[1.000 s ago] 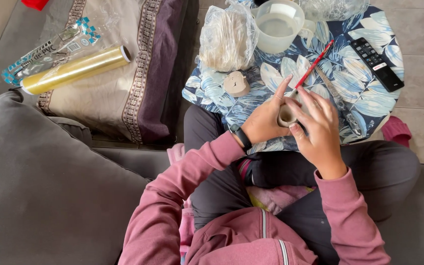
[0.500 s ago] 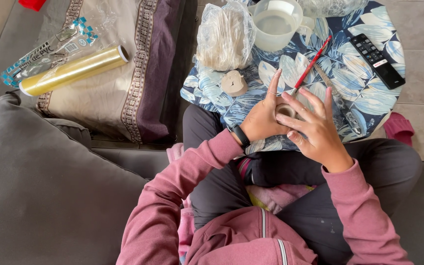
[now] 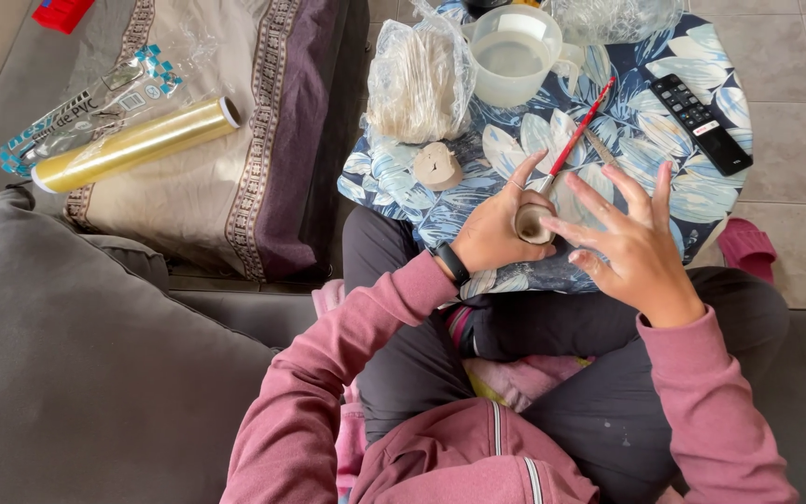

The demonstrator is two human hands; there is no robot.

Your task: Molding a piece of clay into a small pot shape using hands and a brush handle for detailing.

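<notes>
My left hand (image 3: 493,229) grips a small round clay pot (image 3: 533,222) over the near edge of a table with a blue leaf-patterned cloth (image 3: 683,201). My right hand (image 3: 629,241) hovers just right of the pot with fingers spread, a fingertip at its rim. A red-handled brush (image 3: 582,124) lies on the cloth just beyond the pot. A small lump of shaped clay (image 3: 437,166) rests on the cloth to the left.
On the table stand a clear jug of cloudy water (image 3: 514,54), a plastic bag of clay (image 3: 419,81) and a black remote control (image 3: 701,123). A yellow roll of wrap (image 3: 132,144) and a clear packet (image 3: 86,107) lie on a patterned blanket (image 3: 272,140) left.
My right hand has lifted off the pot and its fingers have spread apart. My left hand keeps hold of the pot in the same place.
</notes>
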